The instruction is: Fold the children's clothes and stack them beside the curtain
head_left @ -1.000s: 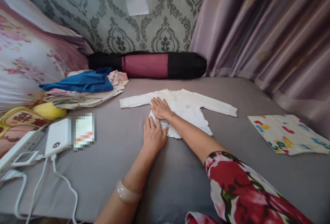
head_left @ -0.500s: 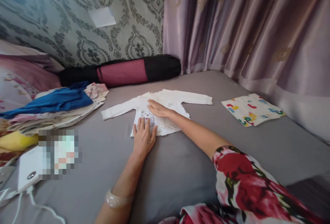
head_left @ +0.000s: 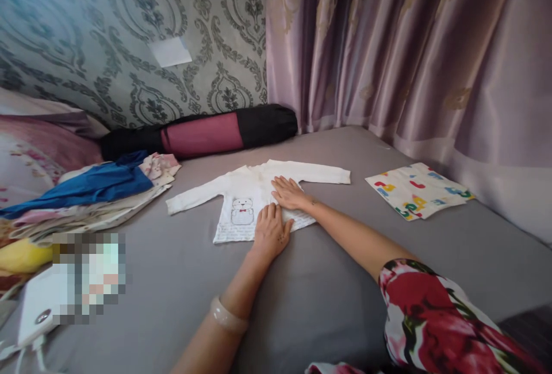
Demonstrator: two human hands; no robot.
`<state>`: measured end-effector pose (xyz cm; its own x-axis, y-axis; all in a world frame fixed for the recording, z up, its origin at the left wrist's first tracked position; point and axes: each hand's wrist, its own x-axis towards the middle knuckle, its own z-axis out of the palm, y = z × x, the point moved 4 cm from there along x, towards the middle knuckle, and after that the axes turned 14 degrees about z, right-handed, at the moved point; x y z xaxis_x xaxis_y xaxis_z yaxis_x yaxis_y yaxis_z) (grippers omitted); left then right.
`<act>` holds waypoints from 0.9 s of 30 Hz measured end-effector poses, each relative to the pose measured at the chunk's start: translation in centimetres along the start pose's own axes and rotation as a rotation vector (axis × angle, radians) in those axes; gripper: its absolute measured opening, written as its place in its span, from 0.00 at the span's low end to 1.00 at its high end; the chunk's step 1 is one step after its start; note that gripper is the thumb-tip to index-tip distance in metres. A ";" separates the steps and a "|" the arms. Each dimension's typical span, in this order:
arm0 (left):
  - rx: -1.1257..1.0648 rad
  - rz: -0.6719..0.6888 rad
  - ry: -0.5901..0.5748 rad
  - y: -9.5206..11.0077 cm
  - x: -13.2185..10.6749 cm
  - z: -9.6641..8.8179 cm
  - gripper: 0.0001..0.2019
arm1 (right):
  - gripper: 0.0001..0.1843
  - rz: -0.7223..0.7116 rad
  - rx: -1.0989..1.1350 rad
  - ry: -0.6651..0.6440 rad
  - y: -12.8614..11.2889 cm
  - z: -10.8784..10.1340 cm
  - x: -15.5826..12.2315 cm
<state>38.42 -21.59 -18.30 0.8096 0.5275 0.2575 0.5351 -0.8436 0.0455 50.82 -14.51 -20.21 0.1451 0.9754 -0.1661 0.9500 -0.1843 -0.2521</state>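
A small white long-sleeved baby shirt lies spread face up on the grey sheet, sleeves out to both sides, with a bear print on its left half. My left hand rests on the lower middle of the shirt by the hem, fingers outstretched. Just beyond it, my right hand lies flat on the right half of the chest, palm down. Neither hand grips anything. Part of the hem is hidden under my left hand and my right forearm.
A folded cloth with colourful prints lies to the right. On the left are a pile of clothes, a yellow item and a white device with cables. A black and maroon long bag lies along the wall.
Both hands have slid right across the shirt, uncovering the bear print. The left hand moved from the print to the middle, the right from the centre to the right half.
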 end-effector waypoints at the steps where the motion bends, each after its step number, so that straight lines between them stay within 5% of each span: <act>1: -0.005 -0.003 0.005 -0.1 -0.1 0.1 0.25 | 0.34 0.010 -0.005 0.016 0.0 0.0 0.6; 15: -0.046 -0.071 -0.065 -0.1 -0.8 1.5 0.31 | 0.35 0.172 -0.049 0.191 -0.4 -0.9 8.8; 27: -0.138 -0.052 0.059 -1.4 -0.2 -0.1 0.24 | 0.33 0.194 -0.045 0.237 -0.1 -1.1 10.3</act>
<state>37.48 -20.54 -18.30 0.7641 0.5671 0.3076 0.5340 -0.8235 0.1916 52.52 -4.30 -20.88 0.3803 0.9246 0.0212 0.9089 -0.3694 -0.1936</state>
